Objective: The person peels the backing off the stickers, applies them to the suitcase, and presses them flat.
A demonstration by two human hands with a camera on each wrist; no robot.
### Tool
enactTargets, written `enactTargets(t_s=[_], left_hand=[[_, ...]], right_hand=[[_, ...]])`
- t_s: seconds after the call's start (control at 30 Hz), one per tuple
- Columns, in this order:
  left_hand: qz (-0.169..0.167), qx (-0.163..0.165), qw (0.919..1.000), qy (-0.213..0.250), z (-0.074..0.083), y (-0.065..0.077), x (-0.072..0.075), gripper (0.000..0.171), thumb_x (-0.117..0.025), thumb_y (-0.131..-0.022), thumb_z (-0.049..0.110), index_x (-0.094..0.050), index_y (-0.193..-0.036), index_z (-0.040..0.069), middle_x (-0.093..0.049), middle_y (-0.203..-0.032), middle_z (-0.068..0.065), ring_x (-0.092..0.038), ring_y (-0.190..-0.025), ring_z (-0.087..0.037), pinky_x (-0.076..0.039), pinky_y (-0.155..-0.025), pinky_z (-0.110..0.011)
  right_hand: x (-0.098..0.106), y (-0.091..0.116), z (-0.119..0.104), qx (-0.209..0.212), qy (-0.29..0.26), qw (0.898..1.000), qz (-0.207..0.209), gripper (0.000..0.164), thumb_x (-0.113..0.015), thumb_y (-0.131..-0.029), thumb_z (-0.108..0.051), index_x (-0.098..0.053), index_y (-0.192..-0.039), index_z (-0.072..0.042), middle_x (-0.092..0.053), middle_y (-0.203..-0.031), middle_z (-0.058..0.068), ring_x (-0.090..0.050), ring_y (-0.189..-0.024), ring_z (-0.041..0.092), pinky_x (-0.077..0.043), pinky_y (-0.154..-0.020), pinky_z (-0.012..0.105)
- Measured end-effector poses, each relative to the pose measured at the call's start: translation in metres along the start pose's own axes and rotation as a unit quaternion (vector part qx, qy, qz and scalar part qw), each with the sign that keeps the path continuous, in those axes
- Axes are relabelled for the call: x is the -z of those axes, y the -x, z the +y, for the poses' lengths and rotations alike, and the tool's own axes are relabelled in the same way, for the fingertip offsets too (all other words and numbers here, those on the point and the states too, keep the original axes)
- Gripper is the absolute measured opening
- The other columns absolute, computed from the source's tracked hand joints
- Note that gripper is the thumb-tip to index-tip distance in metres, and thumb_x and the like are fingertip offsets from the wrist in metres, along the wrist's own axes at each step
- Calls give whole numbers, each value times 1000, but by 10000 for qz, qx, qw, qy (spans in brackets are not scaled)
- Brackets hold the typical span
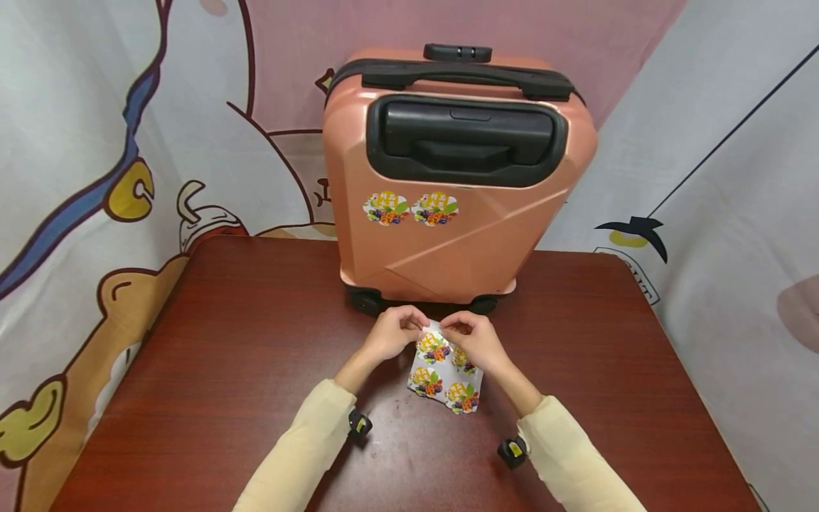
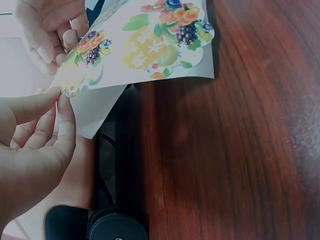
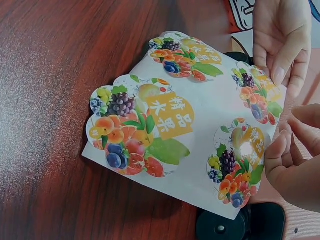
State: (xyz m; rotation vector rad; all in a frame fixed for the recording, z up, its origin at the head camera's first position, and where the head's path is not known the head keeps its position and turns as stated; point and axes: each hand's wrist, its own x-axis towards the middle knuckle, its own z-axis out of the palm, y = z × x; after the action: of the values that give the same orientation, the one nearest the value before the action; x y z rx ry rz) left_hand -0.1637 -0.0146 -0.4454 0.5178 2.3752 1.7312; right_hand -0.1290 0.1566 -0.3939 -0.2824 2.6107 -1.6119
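Note:
A white sheet of fruit stickers [image 1: 441, 380] is held tilted above the table in front of the suitcase. Its round stickers show grapes, oranges, leaves and yellow lettering. My left hand [image 1: 392, 333] pinches the sheet's far corner between thumb and index finger, beside a sticker [image 2: 89, 55]. At the same far edge, my right hand [image 3: 295, 160] has its curled fingers and thumb on the sheet by another sticker [image 3: 235, 167]. The pink suitcase [image 1: 441, 249] stands upright just beyond both hands. Two matching stickers [image 1: 411, 209] sit side by side on its front.
The dark reddish wooden table [image 1: 243, 370] extends to both sides of the hands. The suitcase's black wheels [image 1: 366, 301] rest near the fingertips, with its black handle recess [image 1: 467, 167] higher up. A cartoon-printed cloth [image 1: 211, 92] hangs behind and around the table.

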Motion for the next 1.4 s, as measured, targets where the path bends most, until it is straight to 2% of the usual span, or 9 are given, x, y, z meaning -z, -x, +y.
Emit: enactTargets(t_s=[0.4, 0.63, 1.13, 1.4], left_hand=[[13, -82, 10000, -30, -1, 0, -1, 11, -65, -76, -8, -64, -84, -1, -65, -79, -12, -61, -73, -16, -48, -63, -20], [17, -105, 9999, -66, -1, 0, -1, 11, -65, -76, -8, -63, -84, -1, -65, -78, -12, -60, -72, -16, -47, -63, -20], [7, -186, 9998, -13, 0, 0, 0, 11, -64, -76, -8, -64, -84, -2, -64, -78, -13, -59, -71, -16, -47, -62, -20], [49, -75, 9999, -70, 1, 0, -1, 10, -65, -77, -5, -66, -85, 0, -65, -79, -11, -58, -69, -11, -47, -62, -21]], right_hand=[[0, 1, -2, -57, 168, 9997, -173, 11, -62, -77, 10, -63, -88, 13, -61, -76, 23, -50, -62, 20, -40, -54, 20], [-5, -11, 39, 50, 224, 9996, -181, 10, -67, -77, 4, -65, -86, 6, -61, -72, 9, -51, -61, 13, -41, -53, 22], [-7, -12, 40, 215, 424, 9987, -202, 6, -67, -75, 4, -64, -79, 1, -58, -67, 4, -49, -58, 12, -40, -51, 22], [-6, -11, 40, 119, 441, 9987, -224, 5, -67, -76, 3, -63, -77, 0, -56, -65, 4, -49, -58, 13, -41, -51, 23]])
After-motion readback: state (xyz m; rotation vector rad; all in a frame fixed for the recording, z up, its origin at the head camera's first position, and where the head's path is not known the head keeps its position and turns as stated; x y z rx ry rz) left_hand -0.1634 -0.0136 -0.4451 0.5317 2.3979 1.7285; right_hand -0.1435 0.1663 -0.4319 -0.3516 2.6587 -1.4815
